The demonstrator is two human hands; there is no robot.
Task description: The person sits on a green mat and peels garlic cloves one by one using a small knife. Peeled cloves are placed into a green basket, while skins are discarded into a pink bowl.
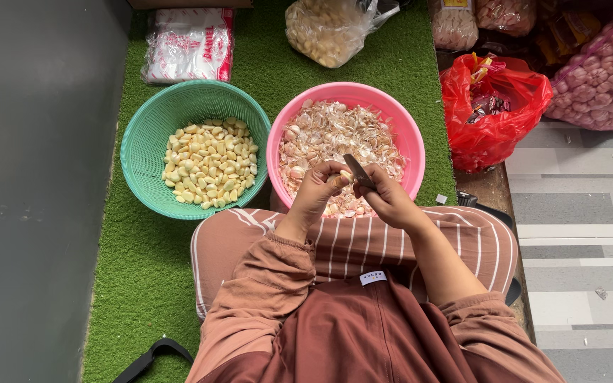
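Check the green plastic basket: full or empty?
Partly full. The green plastic basket sits upright on the green turf mat, with peeled garlic cloves covering its bottom, well below the rim.

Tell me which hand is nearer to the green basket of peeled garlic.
Left. The left hand hangs over the pink basin's near edge, just right of the green basket. The right hand, holding a small knife, is farther right.
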